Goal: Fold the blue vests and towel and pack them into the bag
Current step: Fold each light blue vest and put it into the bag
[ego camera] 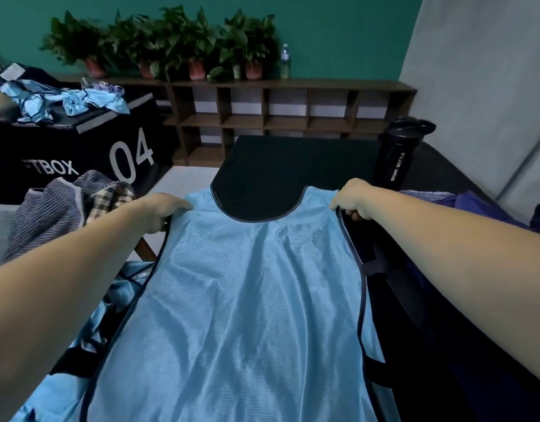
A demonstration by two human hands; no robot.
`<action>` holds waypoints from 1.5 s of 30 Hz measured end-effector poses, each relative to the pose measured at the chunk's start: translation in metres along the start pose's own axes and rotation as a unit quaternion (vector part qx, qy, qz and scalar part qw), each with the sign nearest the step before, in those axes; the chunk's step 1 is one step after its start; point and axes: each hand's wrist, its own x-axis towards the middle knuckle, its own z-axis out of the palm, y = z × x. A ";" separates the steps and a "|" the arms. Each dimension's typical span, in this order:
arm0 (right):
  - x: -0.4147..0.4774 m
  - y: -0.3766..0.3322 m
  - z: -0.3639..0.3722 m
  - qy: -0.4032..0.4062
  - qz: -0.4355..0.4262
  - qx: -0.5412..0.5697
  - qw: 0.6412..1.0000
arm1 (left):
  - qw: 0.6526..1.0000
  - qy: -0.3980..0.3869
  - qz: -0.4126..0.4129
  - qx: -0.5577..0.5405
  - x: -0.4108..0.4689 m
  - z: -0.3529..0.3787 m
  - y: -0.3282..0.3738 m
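Both shoulders of the vest (247, 300) are pinched, left hand (162, 211) at ten o'clock, right hand (351, 199) at two, holding it flat, seemingly for folding.

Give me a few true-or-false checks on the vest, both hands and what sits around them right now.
1. The left hand and right hand each grip a shoulder of the blue vest. True.
2. The blue vest is already folded in half. False: it lies spread out full length, with the neckline away from the person.
3. A black sport bottle stands beyond the right hand. True.
4. The black box marked 04 has a stack of books on top. False: a heap of blue vests lies on it.
5. The potted plants stand on the floor. False: they stand on top of the wooden shelf.
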 end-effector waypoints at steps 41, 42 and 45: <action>-0.315 0.059 0.015 -0.027 -0.268 -0.152 0.951 | 0.928 0.065 0.289 0.226 -0.288 0.014 -0.092; -0.321 0.063 0.016 -0.017 -0.264 -0.148 0.953 | 0.925 0.077 0.289 0.234 -0.296 0.013 -0.098; -0.331 0.078 0.022 0.031 -0.241 -0.150 0.958 | 0.924 0.102 0.269 0.253 -0.312 0.007 -0.116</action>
